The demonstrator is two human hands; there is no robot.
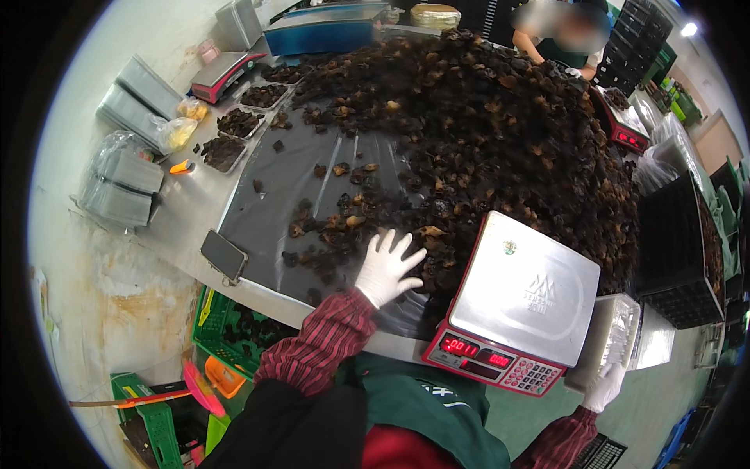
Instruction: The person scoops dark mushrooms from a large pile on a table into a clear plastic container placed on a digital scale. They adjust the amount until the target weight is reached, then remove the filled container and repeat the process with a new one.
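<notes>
My left hand, in a white glove, is spread with fingers apart over the near edge of a big heap of dark wood ear mushrooms. Nothing is held in it. Right of it stands a red electronic scale with a bare steel pan and a lit red display. My right hand, also gloved, is at the near end of a stack of clear plastic trays beside the scale; its fingers are partly hidden, so its grip cannot be made out. Smaller mushroom pieces lie scattered on the dark plastic sheet.
A phone lies at the table's left edge. Filled trays, an orange-handled tool and another scale are at the far left. A co-worker stands across the heap. Black crates stand right; a green crate sits below the table.
</notes>
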